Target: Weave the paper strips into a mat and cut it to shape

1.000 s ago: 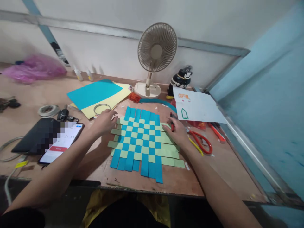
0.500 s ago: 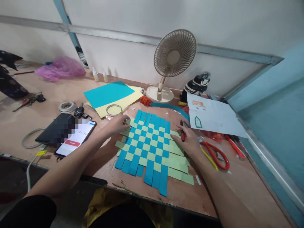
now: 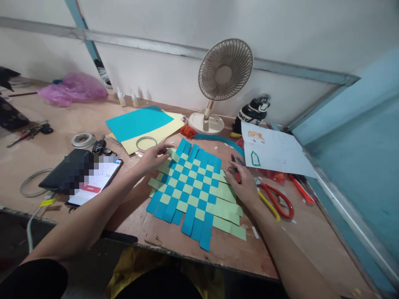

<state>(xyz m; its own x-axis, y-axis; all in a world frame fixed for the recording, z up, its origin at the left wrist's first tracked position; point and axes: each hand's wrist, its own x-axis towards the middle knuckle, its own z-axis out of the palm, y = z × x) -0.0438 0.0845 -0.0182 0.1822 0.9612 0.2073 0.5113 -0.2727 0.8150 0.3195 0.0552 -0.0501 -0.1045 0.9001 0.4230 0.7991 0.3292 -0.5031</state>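
While the woven paper mat point(image 3: 195, 187) lies flat on the counter point(image 3: 314, 228), the left grip point(image 3: 152, 157) pinches a green strip point(image 3: 173, 155) at its far-left corner; the right grip point(image 3: 245, 185) presses its right edge, a red pen point(image 3: 235, 167) clamped between two fingers, hiding the strip ends beneath.

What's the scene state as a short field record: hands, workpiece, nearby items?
left hand: fingertips on a green strip end at the woven mat's far-left corner; pinch unclear
right hand: holds red pen, rests on the mat's right edge
woven mat: blue and green paper strips, flat on table
nearby: red scissors right of the right hand; phone left of the mat; fan behind
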